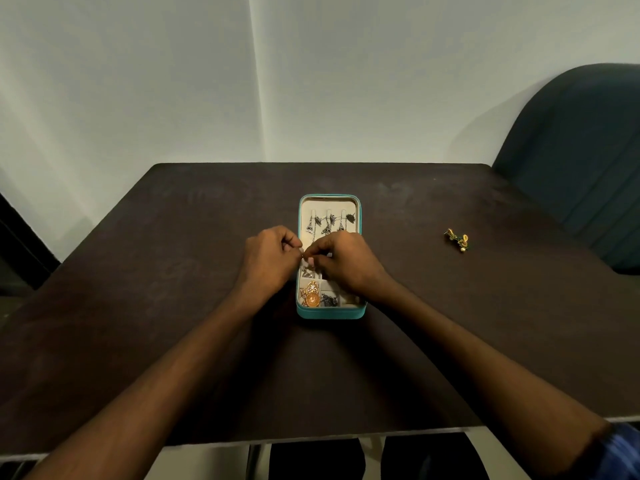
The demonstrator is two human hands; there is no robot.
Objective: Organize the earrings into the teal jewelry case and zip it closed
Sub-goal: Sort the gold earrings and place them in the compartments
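**Two hands on one tiny earring, one more waiting on the table**

Both hands meet over the middle of the teal jewelry case [329, 311], which lies open and flat on the dark table [173, 306]. The left hand [268, 259] and the right hand [341, 263] have their fingertips pinched together at one spot, just above the case's left-centre — they appear to be closed on a small piece, probably an earring or its backing, though it is too small to make out.

Inside the case, silver-dark earrings [327, 221] hang along the far half, and a gold earring [310, 295] lies in a near-left compartment beside darker pieces. A gold-and-green earring [457, 240] lies alone on the table, well apart to the right of the case, not yet put away. A dark chair [581, 150] stands at the table's far right corner.

By my judgement these pieces are very light and stiff, yet delicate: thin posts and hooks could bend, and dangling parts may tangle with neighbours. Polished metal likely slips in bare fingers, so a fingertip pinch on the solid body — not the hanging drops — seems safest. The case looks soft-sided and light; it may slide while zipping, so one hand should probably steady its wall while the other pulls the zip tab.
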